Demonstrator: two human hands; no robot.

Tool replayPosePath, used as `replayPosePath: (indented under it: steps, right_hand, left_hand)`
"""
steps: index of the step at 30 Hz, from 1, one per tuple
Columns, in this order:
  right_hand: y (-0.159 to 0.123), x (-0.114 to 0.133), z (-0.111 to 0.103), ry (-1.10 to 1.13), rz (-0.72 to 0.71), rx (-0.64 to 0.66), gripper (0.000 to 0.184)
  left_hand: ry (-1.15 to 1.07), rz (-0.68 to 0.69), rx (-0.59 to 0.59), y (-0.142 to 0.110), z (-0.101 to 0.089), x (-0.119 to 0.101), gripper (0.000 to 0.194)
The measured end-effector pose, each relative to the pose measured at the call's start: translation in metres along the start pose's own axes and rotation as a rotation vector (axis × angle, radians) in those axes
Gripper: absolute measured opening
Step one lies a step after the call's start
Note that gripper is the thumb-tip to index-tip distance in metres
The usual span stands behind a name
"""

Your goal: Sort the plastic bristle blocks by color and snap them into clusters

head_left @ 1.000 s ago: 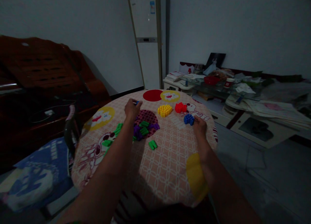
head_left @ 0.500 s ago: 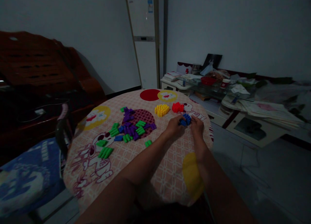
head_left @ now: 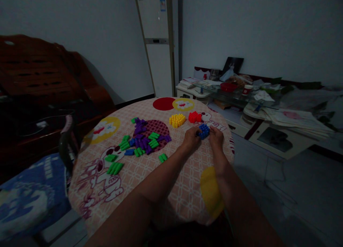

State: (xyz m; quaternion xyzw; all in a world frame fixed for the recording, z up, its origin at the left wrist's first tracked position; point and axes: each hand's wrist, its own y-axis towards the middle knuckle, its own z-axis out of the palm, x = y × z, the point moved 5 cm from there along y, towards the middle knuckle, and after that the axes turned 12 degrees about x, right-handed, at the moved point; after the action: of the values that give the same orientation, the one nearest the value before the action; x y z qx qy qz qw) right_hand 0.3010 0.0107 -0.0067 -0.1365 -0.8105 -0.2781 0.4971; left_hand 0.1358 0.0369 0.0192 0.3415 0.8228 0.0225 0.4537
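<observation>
A cluster of blue plastic pieces (head_left: 204, 130) sits on the round table's patterned cloth (head_left: 160, 182), pinched between both hands. My left hand (head_left: 191, 138) is closed against its left side. My right hand (head_left: 215, 136) is closed on its right side. Beyond them lie a red cluster (head_left: 194, 117) and a yellow cluster (head_left: 177, 120). To the left, loose purple, green and a few blue pieces (head_left: 142, 139) are scattered over the cloth.
A dark wooden sofa (head_left: 40, 86) stands at the left, with a blue cushion (head_left: 24, 197) below it. A white standing air conditioner (head_left: 158, 43) is at the back. A low cluttered cabinet (head_left: 249, 97) runs along the right wall.
My left hand came from the far left of the table, carrying a blue piece, over to the blue cluster. Both hands now close on that cluster. The view shifted slightly.
</observation>
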Motion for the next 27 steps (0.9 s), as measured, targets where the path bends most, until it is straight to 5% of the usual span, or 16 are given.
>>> replayPosePath:
  steps: [11,27]
  right_hand:
    - [-0.002,0.003,-0.001,-0.001,-0.004,0.016,0.037]
    - [-0.002,0.000,-0.002,0.011,0.009,0.015,0.038]
  left_hand:
    - [-0.046,-0.214,-0.031,-0.009,0.003,-0.006,0.067]
    - [0.002,-0.137,-0.039,-0.004,0.011,-0.008,0.064]
